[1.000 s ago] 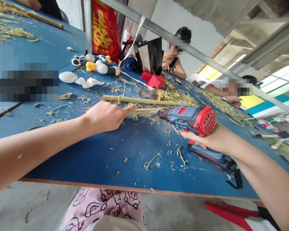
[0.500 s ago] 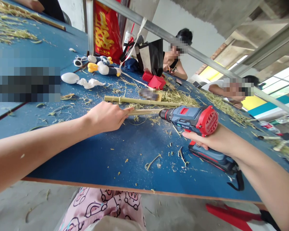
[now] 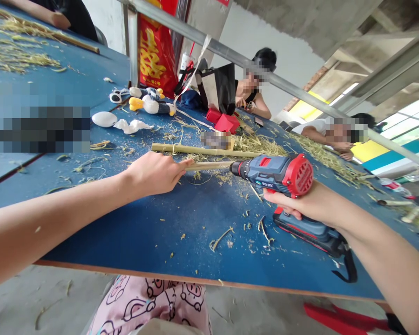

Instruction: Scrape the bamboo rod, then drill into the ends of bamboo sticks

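Observation:
My left hand [image 3: 153, 174] is closed around one end of a thin bamboo stick [image 3: 209, 165] that lies level just above the blue table [image 3: 153, 232]. My right hand [image 3: 307, 202] grips the handle of a blue and red cordless drill [image 3: 275, 172]. The drill's nose meets the stick's other end. A longer green bamboo pole [image 3: 202, 150] lies on the table just behind the stick.
Bamboo shavings [image 3: 261, 144] litter the table. A white egg-shaped object [image 3: 104, 119], crumpled tissue [image 3: 132, 125], a toy duck [image 3: 150, 106], red boxes [image 3: 223, 121] and a black bag [image 3: 219, 86] sit farther back. Two people [image 3: 254, 93] sit at the far side. A metal post [image 3: 132, 44] stands at the back.
Both hands, the stick and the drill keep their positions relative to each other. Only the view has shifted slightly.

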The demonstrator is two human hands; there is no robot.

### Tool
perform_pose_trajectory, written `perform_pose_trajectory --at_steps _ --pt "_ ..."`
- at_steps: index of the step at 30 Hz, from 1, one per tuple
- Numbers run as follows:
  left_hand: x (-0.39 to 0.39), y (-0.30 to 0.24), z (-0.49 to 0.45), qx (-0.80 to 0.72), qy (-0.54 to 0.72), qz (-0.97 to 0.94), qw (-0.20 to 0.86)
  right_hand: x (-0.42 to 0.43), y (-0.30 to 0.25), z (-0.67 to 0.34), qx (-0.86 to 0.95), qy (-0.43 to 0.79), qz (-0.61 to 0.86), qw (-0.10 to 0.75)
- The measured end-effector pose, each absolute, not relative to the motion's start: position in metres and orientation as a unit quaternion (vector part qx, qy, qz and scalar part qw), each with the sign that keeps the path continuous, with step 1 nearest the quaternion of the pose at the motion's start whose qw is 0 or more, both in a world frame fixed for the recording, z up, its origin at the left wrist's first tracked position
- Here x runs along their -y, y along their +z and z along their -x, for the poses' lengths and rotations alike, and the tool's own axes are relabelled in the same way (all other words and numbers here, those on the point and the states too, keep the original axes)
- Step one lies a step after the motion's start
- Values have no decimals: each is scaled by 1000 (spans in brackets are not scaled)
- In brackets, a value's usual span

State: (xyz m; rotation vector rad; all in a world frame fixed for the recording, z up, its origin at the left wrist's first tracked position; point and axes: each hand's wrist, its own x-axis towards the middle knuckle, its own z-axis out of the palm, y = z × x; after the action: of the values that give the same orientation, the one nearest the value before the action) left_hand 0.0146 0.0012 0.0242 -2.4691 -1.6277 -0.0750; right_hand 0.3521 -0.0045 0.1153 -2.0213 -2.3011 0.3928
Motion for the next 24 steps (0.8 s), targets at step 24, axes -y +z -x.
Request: perform_pose_trajectory --at_steps 24 --pt "-3 20 -13 537 -65 836 95 9 123 -343 756 129 642 -29"
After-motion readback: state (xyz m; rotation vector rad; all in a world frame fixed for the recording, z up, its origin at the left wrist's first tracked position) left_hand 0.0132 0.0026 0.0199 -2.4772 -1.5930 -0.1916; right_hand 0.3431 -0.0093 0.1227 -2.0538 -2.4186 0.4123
